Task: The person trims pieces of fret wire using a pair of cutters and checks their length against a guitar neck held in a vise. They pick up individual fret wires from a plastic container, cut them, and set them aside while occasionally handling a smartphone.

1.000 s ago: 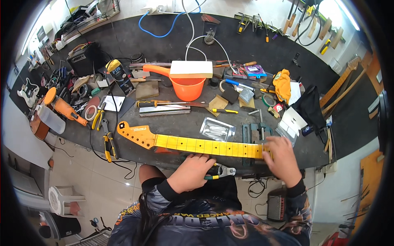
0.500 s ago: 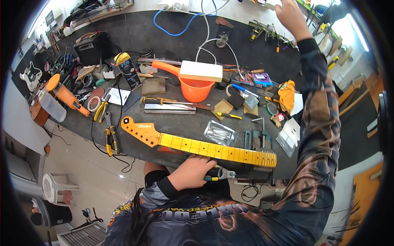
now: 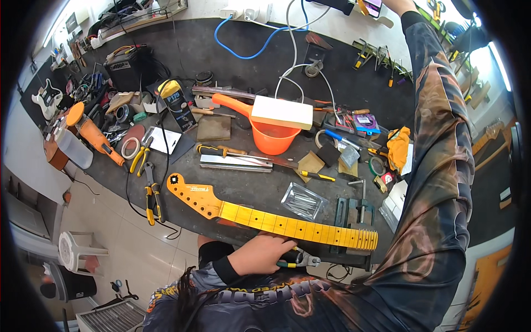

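Left hand (image 3: 261,254): fingers curled around the green-and-yellow handles of the cutters (image 3: 307,259), right by the table's (image 3: 249,182) front edge
Right hand (image 3: 399,5): up at the top edge, mostly cut off — can't tell what those fingers are doing
Guitar neck (image 3: 282,225): lying along the front of the table, headstock left
Bag (image 3: 303,201): clear, thin metal strips inside, just behind the neck
Dipper (image 3: 274,139): orange, farther back — pale block (image 3: 284,112) on top

Illumination is bright. A tube light (image 3: 500,66) glares beyond and right of the guitar neck (image 3: 274,223). Fisheye distortion curves outlying edges; black vignetting encloses the periphery.
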Motion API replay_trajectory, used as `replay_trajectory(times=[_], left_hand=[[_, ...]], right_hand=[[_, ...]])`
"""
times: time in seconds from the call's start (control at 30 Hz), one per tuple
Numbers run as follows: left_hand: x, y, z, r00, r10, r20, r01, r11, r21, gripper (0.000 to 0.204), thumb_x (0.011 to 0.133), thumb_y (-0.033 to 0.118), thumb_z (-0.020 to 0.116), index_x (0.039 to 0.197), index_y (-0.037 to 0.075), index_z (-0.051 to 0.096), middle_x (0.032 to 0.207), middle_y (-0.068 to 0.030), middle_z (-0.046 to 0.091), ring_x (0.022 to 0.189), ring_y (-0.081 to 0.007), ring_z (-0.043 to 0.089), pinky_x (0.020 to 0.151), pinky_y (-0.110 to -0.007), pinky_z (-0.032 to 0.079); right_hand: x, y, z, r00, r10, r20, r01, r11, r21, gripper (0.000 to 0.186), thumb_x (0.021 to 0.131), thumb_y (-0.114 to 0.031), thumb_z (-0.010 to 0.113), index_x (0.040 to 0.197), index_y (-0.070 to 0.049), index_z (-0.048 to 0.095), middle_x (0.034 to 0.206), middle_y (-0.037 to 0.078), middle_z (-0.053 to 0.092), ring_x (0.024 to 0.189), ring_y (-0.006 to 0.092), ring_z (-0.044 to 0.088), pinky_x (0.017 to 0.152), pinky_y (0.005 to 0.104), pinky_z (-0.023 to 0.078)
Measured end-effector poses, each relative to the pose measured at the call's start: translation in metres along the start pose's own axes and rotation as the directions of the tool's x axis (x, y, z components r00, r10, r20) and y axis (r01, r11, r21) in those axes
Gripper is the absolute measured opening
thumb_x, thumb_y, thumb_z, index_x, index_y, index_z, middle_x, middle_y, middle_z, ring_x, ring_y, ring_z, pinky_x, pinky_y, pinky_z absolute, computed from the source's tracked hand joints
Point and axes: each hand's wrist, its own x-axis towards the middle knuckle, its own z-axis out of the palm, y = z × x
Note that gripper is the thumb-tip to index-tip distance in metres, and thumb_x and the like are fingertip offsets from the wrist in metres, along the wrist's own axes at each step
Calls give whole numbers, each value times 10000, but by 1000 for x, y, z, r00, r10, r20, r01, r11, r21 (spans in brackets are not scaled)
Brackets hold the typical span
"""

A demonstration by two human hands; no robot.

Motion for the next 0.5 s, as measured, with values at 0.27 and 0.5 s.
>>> replay_trajectory(times=[0.27, 0.5], left_hand=[[2, 0, -1, 999, -12, 40, 15, 998, -55, 624, 811, 123, 847, 1402, 38, 666, 1279, -210, 732, 1209, -429, 720, 1028, -511, 580], [3, 3, -7, 998, -47, 44, 50, 997, -67, 626, 820, 129, 847, 1409, 31, 658, 1292, -217, 732, 1214, -432, 720, 1030, -507, 587]], right_hand=[[3, 0, 7, 972, 12, -235, -37, 994, -105, 240, 945, -155, 669, 953, -8, 858, 947, 161, 829, 837, 335, 799, 724, 509, 613], [-9, -13, -22, 997, 43, -63, -44, 999, -13, 245, 955, -173, 673, 990, -35, 873, 938, 133, 837, 882, 324, 804, 794, 484, 608]])
